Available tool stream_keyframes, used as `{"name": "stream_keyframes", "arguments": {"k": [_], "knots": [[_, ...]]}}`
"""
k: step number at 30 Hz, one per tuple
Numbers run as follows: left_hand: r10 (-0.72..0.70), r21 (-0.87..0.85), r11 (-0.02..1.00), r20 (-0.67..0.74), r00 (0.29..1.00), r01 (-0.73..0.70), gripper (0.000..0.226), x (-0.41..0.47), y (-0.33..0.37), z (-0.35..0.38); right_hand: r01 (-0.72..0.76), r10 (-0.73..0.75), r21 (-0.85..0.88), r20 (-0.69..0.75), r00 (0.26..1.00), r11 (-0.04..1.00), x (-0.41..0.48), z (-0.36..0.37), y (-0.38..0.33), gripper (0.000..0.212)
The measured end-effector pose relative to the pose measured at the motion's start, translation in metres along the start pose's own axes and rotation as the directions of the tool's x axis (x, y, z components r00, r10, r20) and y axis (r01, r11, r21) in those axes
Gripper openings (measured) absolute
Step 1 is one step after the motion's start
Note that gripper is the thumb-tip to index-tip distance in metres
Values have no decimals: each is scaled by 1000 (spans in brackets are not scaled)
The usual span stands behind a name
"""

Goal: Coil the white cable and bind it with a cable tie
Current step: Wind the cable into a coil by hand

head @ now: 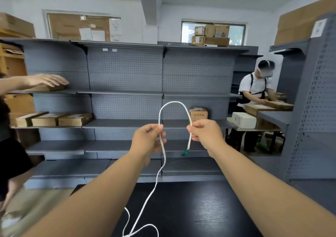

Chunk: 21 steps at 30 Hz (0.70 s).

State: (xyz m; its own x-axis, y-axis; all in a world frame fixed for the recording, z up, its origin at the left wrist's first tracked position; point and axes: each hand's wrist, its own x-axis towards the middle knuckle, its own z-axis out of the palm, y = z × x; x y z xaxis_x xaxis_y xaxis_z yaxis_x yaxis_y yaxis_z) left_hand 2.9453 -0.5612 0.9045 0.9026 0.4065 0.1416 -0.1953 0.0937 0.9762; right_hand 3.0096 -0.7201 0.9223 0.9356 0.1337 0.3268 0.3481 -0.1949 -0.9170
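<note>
The cable [173, 102] is white, thin and flat-looking, and is held up in front of the shelves [127, 123]. It rises in a narrow arch between the two hands. The left hand [148, 142] pinches one leg of the arch, its fingers [156, 127] curled round the cable. The right hand [206, 133] pinches the other leg in the same way, thumb against forefinger. Below the right hand a short end hangs free and finishes in a small green piece [185, 152]; what that piece is cannot be told. Below the left hand the long part drops, slightly kinked, to the dark bench [200, 209], where it lies in loose loops at the lower edge of the view. A cardboard box [198, 113] stands on the shelf just behind the arch.
</note>
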Motion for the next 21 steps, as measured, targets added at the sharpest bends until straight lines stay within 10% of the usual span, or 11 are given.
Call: {"name": "stream_keyframes", "arguments": {"k": [11,21], "knots": [[-130,-302,941,100,986,155,14,-5,-8,19,-140,156,202,-65,986,969,2,6,10,11],[-112,-140,983,48,992,118,12,-6,-17,12,-230,271,340,-76,960,912,1,15,12,10]]}}
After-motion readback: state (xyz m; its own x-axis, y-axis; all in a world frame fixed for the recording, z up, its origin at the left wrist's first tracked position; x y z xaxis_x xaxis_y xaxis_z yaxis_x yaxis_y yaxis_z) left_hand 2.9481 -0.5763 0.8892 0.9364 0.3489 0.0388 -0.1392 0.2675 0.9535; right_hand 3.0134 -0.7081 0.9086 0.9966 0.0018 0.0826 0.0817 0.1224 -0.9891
